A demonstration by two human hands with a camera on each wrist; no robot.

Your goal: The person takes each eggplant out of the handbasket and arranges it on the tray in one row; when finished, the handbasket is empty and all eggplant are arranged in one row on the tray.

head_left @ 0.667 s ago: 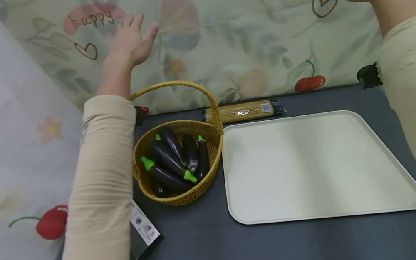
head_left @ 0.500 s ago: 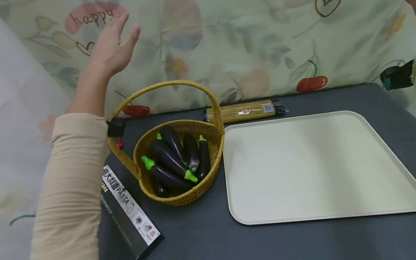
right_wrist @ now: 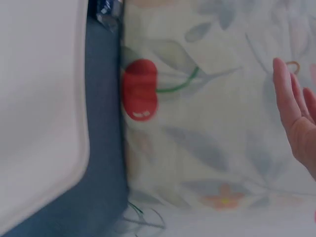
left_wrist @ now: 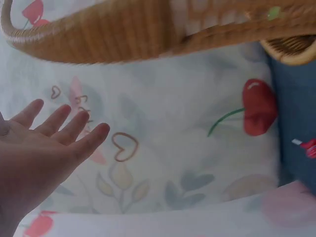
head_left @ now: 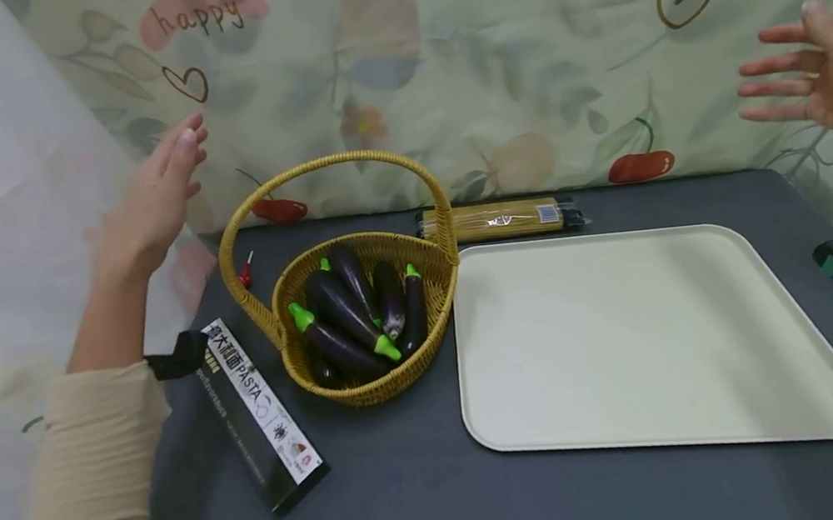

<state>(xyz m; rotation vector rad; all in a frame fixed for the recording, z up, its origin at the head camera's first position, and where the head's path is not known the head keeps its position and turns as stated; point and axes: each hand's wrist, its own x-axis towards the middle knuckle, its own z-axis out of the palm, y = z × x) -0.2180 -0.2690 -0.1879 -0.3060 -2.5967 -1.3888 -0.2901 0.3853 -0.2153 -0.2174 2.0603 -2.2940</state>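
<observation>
My left hand (head_left: 147, 202) is raised at the left with straight fingers, holding nothing. To its right stands a wicker basket (head_left: 376, 392) with a tall arched handle, and several dark eggplants (head_left: 341, 305) with green stems lie in it. My right hand (head_left: 821, 79) is up at the right edge, fingers spread, above and apart from a white tray (head_left: 657, 337). In the left wrist view the left hand (left_wrist: 49, 143) is below the basket's blurred wicker side (left_wrist: 113, 34). The right wrist view shows part of the right hand (right_wrist: 296, 113) against the patterned cloth.
A black pasta box (head_left: 262, 417) lies slanted left of the basket. Behind the tray is a clear packet of spaghetti (head_left: 506, 219). A small red object (head_left: 245, 275) sits behind the basket handle. Patterned cloth (head_left: 459, 80) hangs along the table's back, white cloth (head_left: 31, 247) at the left.
Both hands have come down from higher up and moved outward, the left one leftward, the right one rightward. The pasta box has come into full view. Basket and tray stay put.
</observation>
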